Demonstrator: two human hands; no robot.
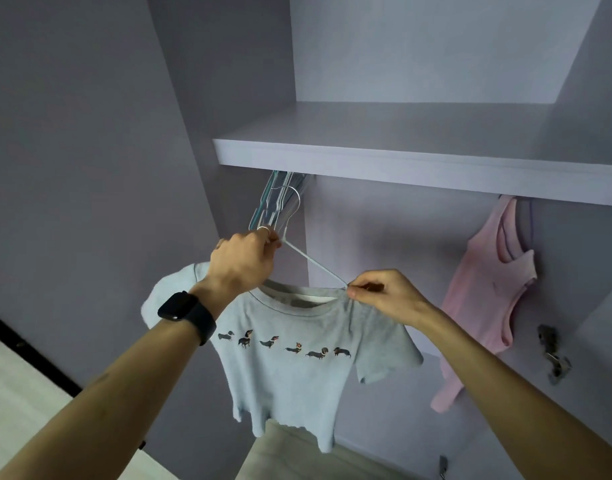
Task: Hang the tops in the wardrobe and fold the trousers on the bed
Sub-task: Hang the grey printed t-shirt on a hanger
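Note:
A light blue T-shirt [297, 382] with a row of small dachshund prints hangs on a white hanger [315, 266] in front of the open wardrobe. My left hand [242, 261] grips the hanger at the base of its hook, just below the shelf. My right hand [384, 296] pinches the shirt's collar where the hanger's right arm enters it. A pink sleeveless top [484, 306] hangs inside the wardrobe at the right.
A lilac shelf [401, 157] spans the wardrobe above the hands. Several empty hangers [273, 199] are bunched under its left end. A metal hinge [554, 355] sits on the right panel. Beige fabric [297, 455] lies below the shirt.

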